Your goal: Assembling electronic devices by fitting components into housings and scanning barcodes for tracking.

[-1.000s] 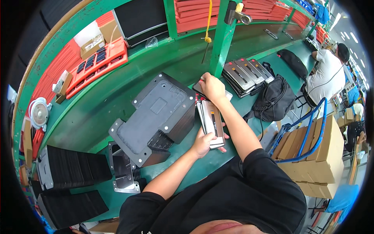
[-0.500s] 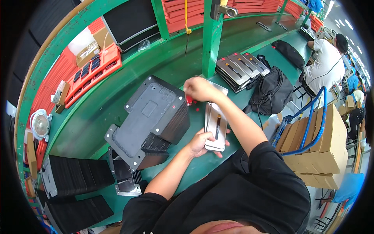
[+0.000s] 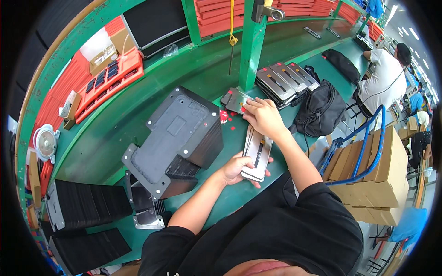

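My left hand [image 3: 238,169] grips the near end of a small stack of flat silver metal plates [image 3: 256,154], thumb on top and fingers beneath. A dark strip with an orange tip runs along the top plate. Over the far end of the stack, my right hand [image 3: 264,118] has its fingers bent and close together. Whatever they hold is hidden; a red spot shows by the fingertips. Just beyond lie grey plates [image 3: 235,100] on the bench. Left of the right hand sit small red pieces [image 3: 224,116], some scattered on the green surface.
Left of my hands stands a tall stack of black moulded panels [image 3: 177,124], with more black stacks [image 3: 90,204] nearer. Silver plates [image 3: 276,85] and a black bag [image 3: 322,108] lie to the right. A green post [image 3: 251,55] rises behind; cartons [image 3: 368,170] stand at right.
My right hand has moved right and nearer, from the red pieces to the far end of the silver plates. The grey plates behind now show. My left hand keeps its hold.
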Demonstrator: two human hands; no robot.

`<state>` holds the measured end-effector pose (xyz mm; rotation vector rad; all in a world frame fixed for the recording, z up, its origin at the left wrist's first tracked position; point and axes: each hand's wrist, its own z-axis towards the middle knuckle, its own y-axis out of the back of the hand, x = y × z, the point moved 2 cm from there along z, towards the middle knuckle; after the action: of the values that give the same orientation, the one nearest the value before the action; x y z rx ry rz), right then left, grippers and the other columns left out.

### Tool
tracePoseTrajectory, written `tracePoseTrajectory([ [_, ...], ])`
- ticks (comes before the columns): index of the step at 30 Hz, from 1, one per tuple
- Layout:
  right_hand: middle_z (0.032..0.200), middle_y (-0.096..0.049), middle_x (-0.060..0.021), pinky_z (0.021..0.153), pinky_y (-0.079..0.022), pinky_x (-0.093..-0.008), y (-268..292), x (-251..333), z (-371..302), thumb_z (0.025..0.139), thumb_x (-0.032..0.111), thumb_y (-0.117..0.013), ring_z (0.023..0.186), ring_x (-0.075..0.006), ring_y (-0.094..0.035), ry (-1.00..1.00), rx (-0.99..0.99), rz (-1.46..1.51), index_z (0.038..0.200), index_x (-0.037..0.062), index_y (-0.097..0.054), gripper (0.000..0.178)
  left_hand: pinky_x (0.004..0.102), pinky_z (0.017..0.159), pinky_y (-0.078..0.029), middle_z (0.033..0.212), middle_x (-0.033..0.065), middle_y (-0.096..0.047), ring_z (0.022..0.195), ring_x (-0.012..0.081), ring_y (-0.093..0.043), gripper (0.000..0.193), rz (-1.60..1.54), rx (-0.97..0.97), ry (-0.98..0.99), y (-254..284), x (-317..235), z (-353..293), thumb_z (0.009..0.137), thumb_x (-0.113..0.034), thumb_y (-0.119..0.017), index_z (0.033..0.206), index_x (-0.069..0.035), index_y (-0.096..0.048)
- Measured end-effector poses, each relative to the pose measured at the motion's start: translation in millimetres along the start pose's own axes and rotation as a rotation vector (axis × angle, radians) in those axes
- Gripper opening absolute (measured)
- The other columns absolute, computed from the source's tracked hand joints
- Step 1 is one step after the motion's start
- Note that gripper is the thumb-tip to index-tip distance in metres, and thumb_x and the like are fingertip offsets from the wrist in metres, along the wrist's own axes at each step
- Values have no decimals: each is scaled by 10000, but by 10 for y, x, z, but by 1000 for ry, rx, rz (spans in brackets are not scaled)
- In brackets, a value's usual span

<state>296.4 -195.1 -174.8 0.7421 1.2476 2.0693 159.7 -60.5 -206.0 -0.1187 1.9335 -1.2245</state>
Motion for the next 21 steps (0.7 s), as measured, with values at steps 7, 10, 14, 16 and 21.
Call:
tracePoseTrajectory([
  [7, 1162, -730, -81, 992, -443, -429, 108, 32, 23, 856, 225, -742, 1081, -318, -647, 27, -61, 55, 1152, 106, -759, 319, 538, 651, -673, 1408, 270, -537, 1121, 440, -666, 749, 23, 18, -1, -12, -32, 28, 801, -46, -452, 1529, 12, -284],
  [10, 1069, -731, -71, 950, -451, -424, 121, 69, 44, 853, 204, -734, 1000, -304, -651, 43, -58, 58, 1096, 118, -774, 261, 538, 650, -673, 1409, 270, -536, 1122, 440, -667, 748, 24, 15, 2, 2, -17, 18, 801, -43, -450, 1529, 12, -284],
  [14, 994, -715, -69, 892, -473, -414, 221, 190, 133, 840, 174, -733, 969, -291, -638, 36, 35, 75, 1028, 125, -780, 199, 538, 651, -673, 1409, 270, -537, 1120, 442, -669, 748, 31, -12, -8, -24, 56, 29, 803, -39, -446, 1531, 10, -282],
  [16, 989, -713, -76, 880, -494, -418, 260, 249, 244, 824, 140, -742, 1024, -294, -631, -53, 164, 118, 1007, 115, -773, 187, 538, 654, -673, 1405, 270, -540, 1116, 442, -672, 748, 51, -7, 0, -25, 16, 28, 804, -37, -443, 1533, 10, -279],
  [21, 993, -690, -95, 897, -514, -437, 195, 134, 354, 798, 113, -779, 1052, -308, -624, 164, 272, 228, 988, 87, -749, 194, 536, 650, -674, 1403, 269, -542, 1093, 438, -683, 747, 29, 14, 5, -13, 19, -6, 796, -36, -453, 1523, 15, -288],
])
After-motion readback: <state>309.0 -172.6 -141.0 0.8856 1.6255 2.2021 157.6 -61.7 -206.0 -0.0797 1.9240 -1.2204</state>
